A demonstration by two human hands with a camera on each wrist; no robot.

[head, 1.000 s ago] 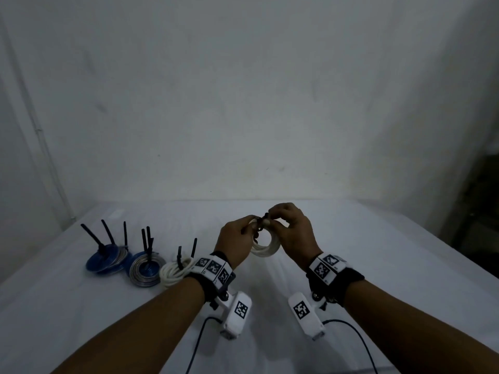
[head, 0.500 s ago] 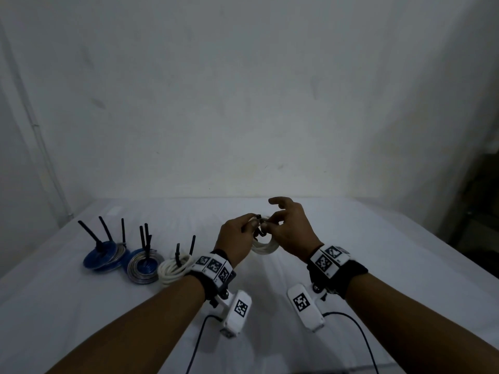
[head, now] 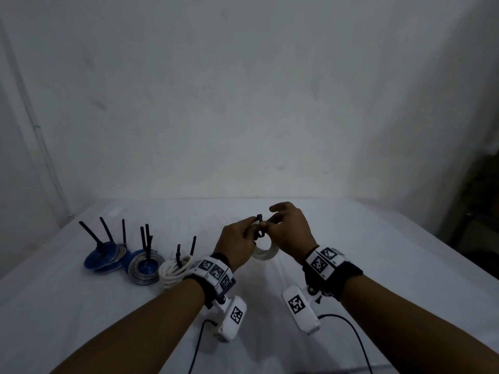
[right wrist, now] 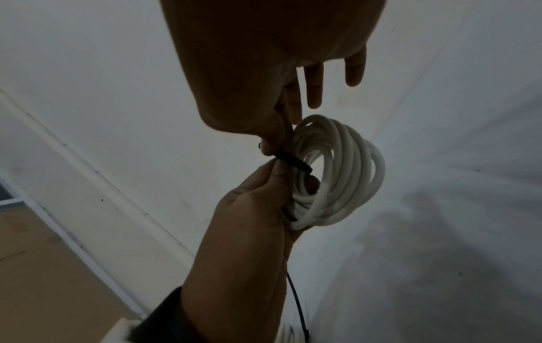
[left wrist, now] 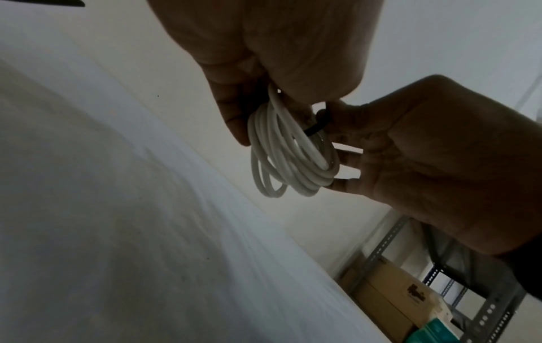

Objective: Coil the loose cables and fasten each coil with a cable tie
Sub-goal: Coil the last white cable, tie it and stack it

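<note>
Two hands meet above the white table (head: 378,265) in the head view, the left hand (head: 236,238) gripping the white cable coil (head: 266,251) and the right hand (head: 290,229) pinching the black cable tie (head: 259,219), while both wrist views show the tie looped round the coil's strands, held off the surface.

Where the black cable tie (right wrist: 293,162) closes on the white coil (right wrist: 340,171) is hidden behind the fingertips (head: 266,225) of both hands, and the forearms run off the head view's lower edge
</note>
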